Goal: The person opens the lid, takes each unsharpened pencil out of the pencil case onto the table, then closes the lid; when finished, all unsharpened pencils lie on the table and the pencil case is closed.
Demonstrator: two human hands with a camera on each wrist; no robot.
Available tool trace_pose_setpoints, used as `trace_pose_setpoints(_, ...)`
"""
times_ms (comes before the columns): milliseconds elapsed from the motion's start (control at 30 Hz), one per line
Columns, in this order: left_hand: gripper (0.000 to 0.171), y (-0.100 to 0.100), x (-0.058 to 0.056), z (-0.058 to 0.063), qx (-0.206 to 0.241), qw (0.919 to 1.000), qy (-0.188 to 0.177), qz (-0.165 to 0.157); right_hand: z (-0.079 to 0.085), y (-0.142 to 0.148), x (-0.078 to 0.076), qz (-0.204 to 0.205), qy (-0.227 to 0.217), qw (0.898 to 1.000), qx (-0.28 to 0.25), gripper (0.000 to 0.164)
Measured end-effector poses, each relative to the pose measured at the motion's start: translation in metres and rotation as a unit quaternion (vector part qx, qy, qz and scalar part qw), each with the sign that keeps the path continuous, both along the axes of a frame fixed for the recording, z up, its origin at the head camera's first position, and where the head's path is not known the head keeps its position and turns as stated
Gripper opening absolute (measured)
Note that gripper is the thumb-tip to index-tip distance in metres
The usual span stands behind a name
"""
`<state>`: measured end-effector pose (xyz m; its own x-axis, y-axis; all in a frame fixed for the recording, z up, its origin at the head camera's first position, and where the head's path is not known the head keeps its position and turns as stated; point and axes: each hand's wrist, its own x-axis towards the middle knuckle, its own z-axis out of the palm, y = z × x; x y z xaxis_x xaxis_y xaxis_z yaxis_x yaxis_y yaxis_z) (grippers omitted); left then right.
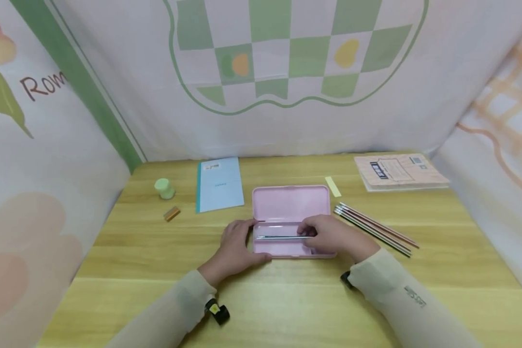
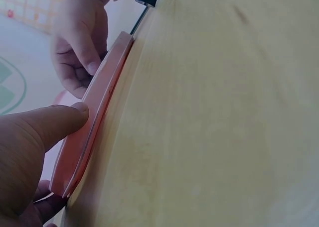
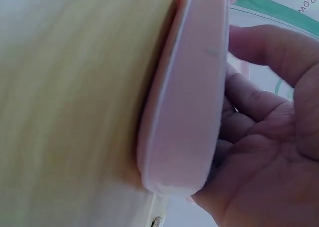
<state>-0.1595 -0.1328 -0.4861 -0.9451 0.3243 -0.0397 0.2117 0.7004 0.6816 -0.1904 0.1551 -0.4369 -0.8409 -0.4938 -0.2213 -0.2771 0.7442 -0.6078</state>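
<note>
An open pink pencil case (image 1: 292,203) lies on the wooden table, its lid tipped back. My left hand (image 1: 234,247) grips its left end, thumb along the front wall and fingers at the side; the left wrist view shows that thumb pressed on the case's wall (image 2: 92,122). Inside the case lies a slim dark pencil (image 1: 282,237). Fingers of my right hand (image 1: 330,236) reach into the right half and pinch the pencil's right end. From the right wrist, the case's wall (image 3: 189,97) hides the fingertips.
Several pencils (image 1: 376,229) lie right of the case, near a pale yellow strip (image 1: 332,186). A pink-covered book (image 1: 400,172) is at the back right. Leftward are a light blue notebook (image 1: 220,186), a small green spool-shaped object (image 1: 165,189) and a small brown-gold block (image 1: 171,213).
</note>
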Motion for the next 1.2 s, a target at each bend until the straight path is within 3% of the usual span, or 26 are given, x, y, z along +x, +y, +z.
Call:
trace_pose_setpoints(233, 0.102, -0.001, -0.002, -0.003, -0.001, 1.0, 0.008, -0.001, -0.004, 0.004, -0.001, -0.006, 0.028, 0.999, -0.016, 0.015)
trace_pose_setpoints(733, 0.104, -0.001, -0.002, -0.005, -0.003, 0.9999, 0.012, -0.002, -0.003, 0.011, -0.003, -0.042, 0.03, 0.994, -0.093, 0.007)
trace_pose_setpoints(1000, 0.103, -0.001, -0.002, -0.003, 0.0, 0.9999, 0.011, -0.002, 0.002, 0.017, -0.002, -0.059, 0.046, 0.99, -0.119, 0.009)
trace_pose_setpoints(1200, 0.103, -0.001, 0.001, 0.001, 0.006, 1.0, 0.005, -0.001, 0.015, 0.036, 0.006, -0.081, 0.049, 0.986, -0.137, 0.009)
